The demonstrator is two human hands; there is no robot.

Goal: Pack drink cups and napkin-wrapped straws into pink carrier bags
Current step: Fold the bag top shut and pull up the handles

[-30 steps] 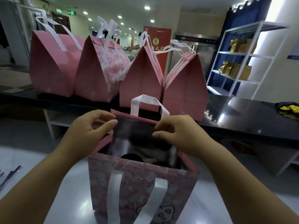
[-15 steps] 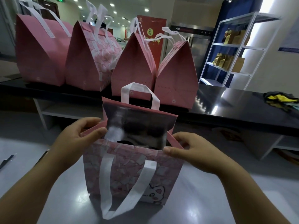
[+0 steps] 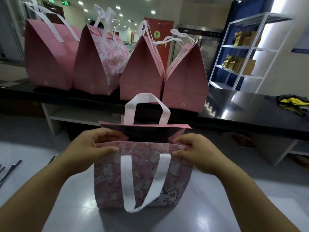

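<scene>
At the two top corners of the bag I see both hands at work: my left hand point(image 3: 88, 151) pinches the left corner, thumb flat on the near panel and fingers curled behind the folded-in side, and my right hand point(image 3: 197, 154) grips the right corner the same way. Between them stands the pink patterned paper carrier bag with a cartoon cat printed low on its front point(image 3: 143, 174), upright, mouth upward, its broad face turned to me and its long axis running left to right. Its near white fabric handle point(image 3: 128, 181) hangs down over the front; the far white handle point(image 3: 147, 106) stands up above the higher back panel, whose dark lining shows. I cannot see what is inside. It sits on a glossy pale grey table point(image 3: 66, 206), with tabletop showing on both sides and in front of its base, and thin dark strips point(image 3: 10, 168) near the left edge. Beyond the table's far edge runs a black counter point(image 3: 234, 106) carrying a row of four closed pink bags point(image 3: 142, 72) well apart from mine, and a yellow and black cloth point(image 3: 294, 102) at far right. White metal shelving point(image 3: 247, 52) stands behind.
</scene>
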